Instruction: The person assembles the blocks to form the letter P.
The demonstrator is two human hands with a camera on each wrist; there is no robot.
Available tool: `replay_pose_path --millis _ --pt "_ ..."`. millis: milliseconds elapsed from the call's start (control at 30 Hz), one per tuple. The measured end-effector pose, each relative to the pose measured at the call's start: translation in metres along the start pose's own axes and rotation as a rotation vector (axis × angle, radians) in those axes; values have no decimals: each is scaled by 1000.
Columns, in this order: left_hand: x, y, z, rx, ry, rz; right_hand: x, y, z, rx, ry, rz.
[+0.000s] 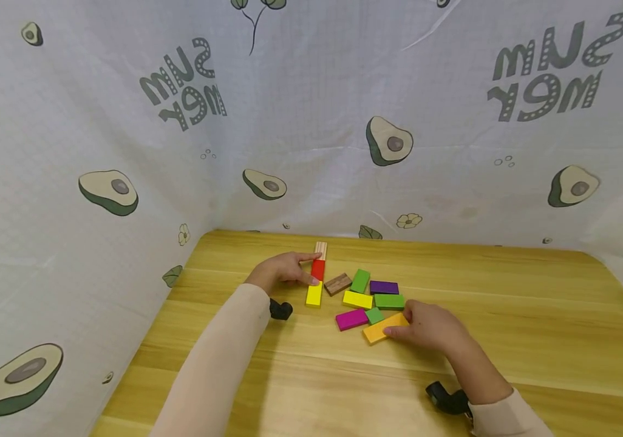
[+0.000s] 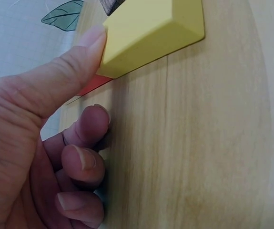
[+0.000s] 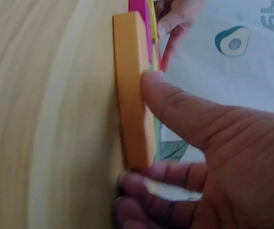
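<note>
On the left, a short row of wooden blocks runs away from me: a yellow block (image 1: 314, 295) nearest, a red block (image 1: 318, 269) in the middle and a plain wood block (image 1: 320, 247) at the far end. My left hand (image 1: 288, 267) reaches over it, index finger stretched to the plain block and thumb touching where red meets yellow. The left wrist view has the thumb against the yellow block (image 2: 151, 36) and the other fingers curled below. My right hand (image 1: 433, 325) pinches an orange block (image 3: 133, 90) by its right end, thumb on its near side.
Between the hands lie a brown block (image 1: 337, 284), a purple block (image 1: 384, 287), a magenta block (image 1: 352, 319), another yellow block (image 1: 357, 300) and several green blocks, one a small green block (image 1: 374, 315). A printed cloth (image 1: 317, 139) hangs behind the wooden table (image 1: 311, 376).
</note>
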State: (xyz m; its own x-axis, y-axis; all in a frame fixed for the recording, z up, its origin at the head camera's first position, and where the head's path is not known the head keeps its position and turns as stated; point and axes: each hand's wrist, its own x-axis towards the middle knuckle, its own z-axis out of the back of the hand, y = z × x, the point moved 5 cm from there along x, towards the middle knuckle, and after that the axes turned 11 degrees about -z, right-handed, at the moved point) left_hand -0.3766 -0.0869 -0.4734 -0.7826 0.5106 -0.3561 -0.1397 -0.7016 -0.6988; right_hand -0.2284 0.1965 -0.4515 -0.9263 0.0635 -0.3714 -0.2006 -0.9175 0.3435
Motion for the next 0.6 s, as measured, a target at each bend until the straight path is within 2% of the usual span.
replay_pose_path --millis 133,267,400,600 --pt "1 1 -1 -5 5 2 7 -8 -5 146 54 71" --pt "1 0 -1 -7 4 0 9 -11 -5 216 86 91" --pt "0 0 0 -18 5 5 6 -11 -8 198 98 56" --pt "0 1 0 -12 -5 7 -3 -5 -13 70 58 48"
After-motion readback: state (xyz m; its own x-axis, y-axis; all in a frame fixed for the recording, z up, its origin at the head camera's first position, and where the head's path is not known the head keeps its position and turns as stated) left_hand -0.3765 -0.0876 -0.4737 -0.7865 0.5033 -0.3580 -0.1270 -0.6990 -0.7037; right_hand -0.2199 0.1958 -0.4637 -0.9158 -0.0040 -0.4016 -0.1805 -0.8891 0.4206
